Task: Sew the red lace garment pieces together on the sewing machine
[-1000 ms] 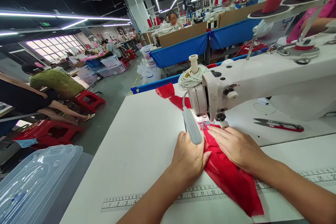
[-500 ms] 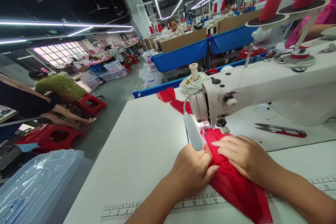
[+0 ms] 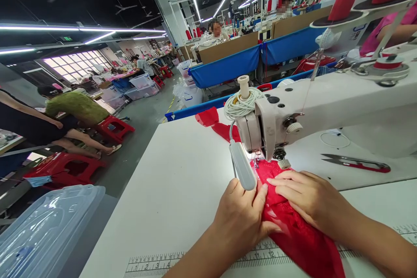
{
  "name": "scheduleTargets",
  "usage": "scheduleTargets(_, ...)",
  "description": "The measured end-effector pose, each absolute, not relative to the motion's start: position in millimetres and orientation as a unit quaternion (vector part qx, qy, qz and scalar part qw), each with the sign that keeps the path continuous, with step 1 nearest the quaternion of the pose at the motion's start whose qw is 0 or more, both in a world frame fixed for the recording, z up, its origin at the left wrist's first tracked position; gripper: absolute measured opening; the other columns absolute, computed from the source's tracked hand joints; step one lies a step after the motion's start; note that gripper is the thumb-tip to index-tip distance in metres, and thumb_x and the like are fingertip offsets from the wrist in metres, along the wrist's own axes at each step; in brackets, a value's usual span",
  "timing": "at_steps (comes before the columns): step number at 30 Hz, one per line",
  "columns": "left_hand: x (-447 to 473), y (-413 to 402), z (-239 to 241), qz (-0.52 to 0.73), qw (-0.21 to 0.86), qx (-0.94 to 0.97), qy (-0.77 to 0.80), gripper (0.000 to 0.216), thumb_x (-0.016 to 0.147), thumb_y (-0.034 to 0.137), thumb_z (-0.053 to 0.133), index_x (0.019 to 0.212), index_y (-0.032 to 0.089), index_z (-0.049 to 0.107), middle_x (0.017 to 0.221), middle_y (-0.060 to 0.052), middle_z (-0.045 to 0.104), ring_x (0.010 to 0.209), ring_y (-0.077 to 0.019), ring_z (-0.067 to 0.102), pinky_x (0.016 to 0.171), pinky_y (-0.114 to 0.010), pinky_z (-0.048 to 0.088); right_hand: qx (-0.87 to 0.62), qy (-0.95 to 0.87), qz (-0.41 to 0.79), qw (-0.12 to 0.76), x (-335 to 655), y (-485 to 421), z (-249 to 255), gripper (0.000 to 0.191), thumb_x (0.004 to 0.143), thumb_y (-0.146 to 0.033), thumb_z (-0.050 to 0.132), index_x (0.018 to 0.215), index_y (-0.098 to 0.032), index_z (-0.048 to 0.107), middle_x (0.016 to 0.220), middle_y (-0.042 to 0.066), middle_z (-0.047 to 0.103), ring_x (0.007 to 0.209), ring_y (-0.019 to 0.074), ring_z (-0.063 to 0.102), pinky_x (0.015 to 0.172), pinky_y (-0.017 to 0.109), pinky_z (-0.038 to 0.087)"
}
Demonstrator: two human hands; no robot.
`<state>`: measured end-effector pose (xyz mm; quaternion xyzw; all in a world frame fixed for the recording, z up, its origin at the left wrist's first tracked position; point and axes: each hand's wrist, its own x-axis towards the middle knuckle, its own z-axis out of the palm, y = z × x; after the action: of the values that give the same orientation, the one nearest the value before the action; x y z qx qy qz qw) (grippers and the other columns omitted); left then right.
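A length of sheer red fabric (image 3: 299,239) with a gathered seam lies under the needle of a white sewing machine (image 3: 342,100) and trails toward the front edge. My left hand (image 3: 243,210) is closed on the fabric's left edge, its fingertips partly hidden behind a small lamp (image 3: 243,167). Flat on the fabric, just right of the seam, rests my right hand (image 3: 306,195) with its fingers stretched toward the presser foot (image 3: 256,163). More red fabric (image 3: 208,117) lies behind the machine head.
Thread snips (image 3: 356,163) lie right of my right hand on the machine bed. A printed ruler (image 3: 241,260) crosses the white table (image 3: 156,195) near me. At left stand a clear plastic box (image 3: 48,226) and red stools (image 3: 65,167); other people sit or stand beyond.
My left hand's fingers have shifted forward and right along the fabric. The fabric is turned slightly and more rumpled beside the left thumb. My right hand keeps its place on the fabric.
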<state>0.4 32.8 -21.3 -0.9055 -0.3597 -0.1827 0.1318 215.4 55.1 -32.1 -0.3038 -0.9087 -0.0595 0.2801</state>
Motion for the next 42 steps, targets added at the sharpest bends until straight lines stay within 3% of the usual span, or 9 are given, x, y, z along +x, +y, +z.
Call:
scheduleTargets(9, -1.3, 28.3, -23.5, -0.14, 0.125, -0.909, -0.372, 0.073, 0.091, 0.07, 0.024, 0.119, 0.015, 0.062, 0.106, -0.017, 0.065, 0.086, -0.0272, 0.06, 0.066, -0.035, 0.04, -0.31, -0.908, -0.061, 0.277, 214.8, 55.9, -32.6, 0.033, 0.082, -0.004, 0.042, 0.096, -0.018, 0.069, 0.097, 0.007, 0.073, 0.092, 0.0212, 0.066, 0.069, 0.033, 0.056)
scheduleTargets(15, -0.2, 30.7, -23.2, -0.164, 0.122, -0.902, -0.381, 0.076, 0.091, 0.07, 0.018, 0.116, 0.015, 0.064, 0.086, -0.013, 0.066, 0.078, -0.0258, 0.058, 0.067, -0.036, 0.038, -0.311, -0.905, -0.073, 0.281, 213.7, 57.8, -35.3, 0.034, 0.084, -0.004, 0.04, 0.096, -0.016, 0.069, 0.099, 0.008, 0.073, 0.094, 0.0211, 0.066, 0.072, 0.034, 0.057)
scheduleTargets(24, -3.3, 37.7, -24.7, -0.163, 0.129, -0.896, -0.393, 0.079, 0.095, 0.063, 0.007, 0.122, 0.014, 0.062, 0.079, -0.012, 0.066, 0.078, -0.0257, 0.058, 0.07, -0.038, 0.036, -0.325, -0.902, -0.064, 0.278, 211.3, 64.9, -34.1, 0.035, 0.082, -0.002, 0.039, 0.096, -0.016, 0.068, 0.101, 0.007, 0.073, 0.091, 0.0205, 0.065, 0.071, 0.033, 0.056)
scheduleTargets(34, -8.9, 47.2, -28.3, -0.147, 0.133, -0.896, -0.398, 0.064, 0.096, 0.062, 0.024, 0.129, 0.018, 0.057, 0.099, -0.014, 0.068, 0.092, -0.0285, 0.058, 0.084, -0.044, 0.037, -0.345, -0.902, -0.054, 0.255, 209.1, 71.6, -39.4, 0.038, 0.082, -0.001, 0.039, 0.104, -0.014, 0.066, 0.107, 0.006, 0.072, 0.086, 0.0204, 0.063, 0.071, 0.034, 0.052)
scheduleTargets(38, -9.4, 50.4, -24.2, -0.17, 0.142, -0.898, -0.381, 0.071, 0.094, 0.066, 0.022, 0.124, 0.015, 0.06, 0.111, -0.016, 0.064, 0.103, -0.0315, 0.055, 0.096, -0.052, 0.035, -0.338, -0.906, -0.042, 0.252, 210.5, 74.4, -39.1, 0.029, 0.089, -0.009, 0.04, 0.1, -0.014, 0.067, 0.108, 0.008, 0.071, 0.085, 0.0209, 0.062, 0.069, 0.035, 0.051)
scheduleTargets(40, -8.6, 51.2, -21.6, -0.174, 0.13, -0.912, -0.347, 0.076, 0.094, 0.066, 0.016, 0.119, 0.01, 0.061, 0.107, -0.017, 0.064, 0.099, -0.0295, 0.057, 0.092, -0.048, 0.042, -0.337, -0.908, -0.041, 0.247, 210.9, 74.1, -38.5, 0.028, 0.093, -0.014, 0.04, 0.102, -0.015, 0.066, 0.109, 0.008, 0.07, 0.085, 0.0211, 0.061, 0.069, 0.035, 0.051)
scheduleTargets(42, -7.8, 51.5, -19.9, -0.17, 0.109, -0.928, -0.312, 0.073, 0.097, 0.06, 0.013, 0.11, 0.008, 0.063, 0.094, -0.014, 0.064, 0.087, -0.0249, 0.06, 0.075, -0.038, 0.048, -0.333, -0.909, -0.046, 0.248, 211.0, 72.4, -38.6, 0.031, 0.094, -0.016, 0.037, 0.108, -0.016, 0.065, 0.11, 0.009, 0.069, 0.087, 0.0219, 0.061, 0.071, 0.036, 0.05)
